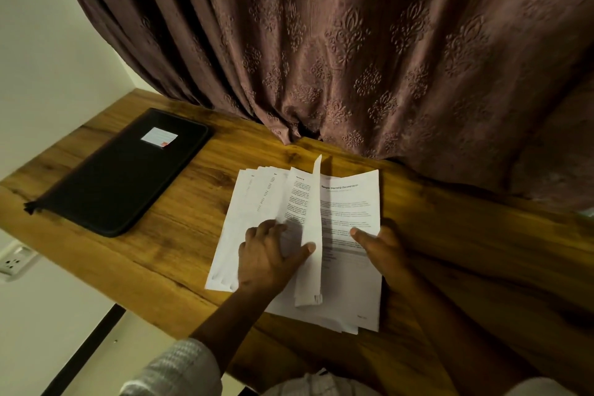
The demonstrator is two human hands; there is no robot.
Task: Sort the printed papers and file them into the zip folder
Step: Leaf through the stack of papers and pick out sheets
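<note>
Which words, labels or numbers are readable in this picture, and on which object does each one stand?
"Sample Internship Documentation": heading on the top right sheet.
Body text and page number of the printed papers: too small to read.
White label on the black zip folder: blurred, unreadable.

"Sample Internship Documentation" on paper (350, 202)
</note>
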